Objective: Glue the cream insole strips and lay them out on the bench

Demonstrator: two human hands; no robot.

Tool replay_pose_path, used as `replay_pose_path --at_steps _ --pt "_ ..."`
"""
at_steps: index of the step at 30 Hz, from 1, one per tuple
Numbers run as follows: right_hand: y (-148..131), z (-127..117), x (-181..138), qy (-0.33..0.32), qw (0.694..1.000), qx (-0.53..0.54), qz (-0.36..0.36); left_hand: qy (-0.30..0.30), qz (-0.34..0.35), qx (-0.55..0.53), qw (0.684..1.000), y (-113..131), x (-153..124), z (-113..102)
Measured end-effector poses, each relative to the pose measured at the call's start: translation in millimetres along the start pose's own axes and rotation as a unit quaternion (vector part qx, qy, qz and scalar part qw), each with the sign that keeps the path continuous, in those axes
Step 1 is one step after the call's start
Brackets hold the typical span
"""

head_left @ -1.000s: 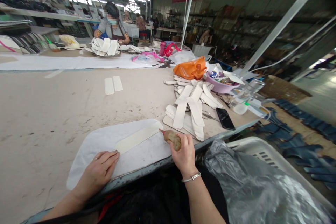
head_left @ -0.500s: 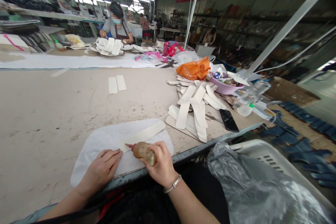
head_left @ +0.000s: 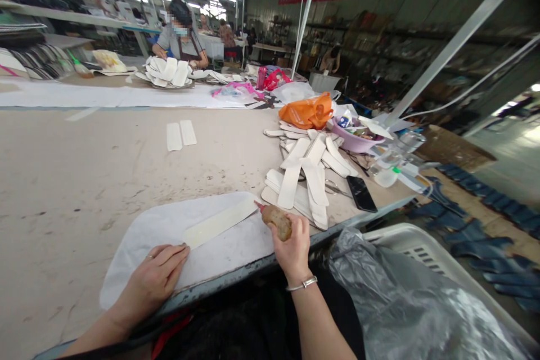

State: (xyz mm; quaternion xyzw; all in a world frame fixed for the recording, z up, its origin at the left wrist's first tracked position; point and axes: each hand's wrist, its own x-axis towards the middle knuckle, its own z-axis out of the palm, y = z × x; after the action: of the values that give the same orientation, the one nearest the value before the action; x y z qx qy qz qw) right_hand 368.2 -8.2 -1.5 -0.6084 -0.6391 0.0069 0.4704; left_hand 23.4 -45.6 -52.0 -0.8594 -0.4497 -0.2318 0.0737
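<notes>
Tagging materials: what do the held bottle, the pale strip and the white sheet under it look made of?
Bottle in the right hand: probably squeezable plastic, dull; mottled brown, with a slim red nozzle.
Pale strip: perhaps card or synthetic leather, smooth; flat with crisp edges.
White sheet: matte fabric or paper, faintly uneven; can't tell which.

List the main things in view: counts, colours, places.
Thin rounded sheet: one, white, lower centre
Long flat strip: one, cream, on sheet
Red-nozzled squeeze bottle: one, brown, strip's right end
Short flat strips: two, white, beyond sheet
Strip pile: one, white, beyond bottle
Plastic bag: one, orange, beyond pile
Round basin: one, purple, beside bag
Rectangular phone: one, black, beside pile
Slotted basket: one, white, lower right
Left hand: one, bare, on sheet
Right hand: one, bare, holding bottle
</notes>
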Motion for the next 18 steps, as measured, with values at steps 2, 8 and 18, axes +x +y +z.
replay_pose_path --at_steps 2,8,18 --pt "1 5 2 0.011 1.0 0.019 0.003 -0.003 0.001 -0.001 1.0 0 0 0" --pt "-1 15 5 -0.018 1.0 -0.006 0.006 0.003 0.003 -0.006 1.0 0 2 0" --pt "-3 -11 -3 -0.023 0.999 -0.042 0.014 0.005 -0.004 -0.014 1.0 2 2 -2"
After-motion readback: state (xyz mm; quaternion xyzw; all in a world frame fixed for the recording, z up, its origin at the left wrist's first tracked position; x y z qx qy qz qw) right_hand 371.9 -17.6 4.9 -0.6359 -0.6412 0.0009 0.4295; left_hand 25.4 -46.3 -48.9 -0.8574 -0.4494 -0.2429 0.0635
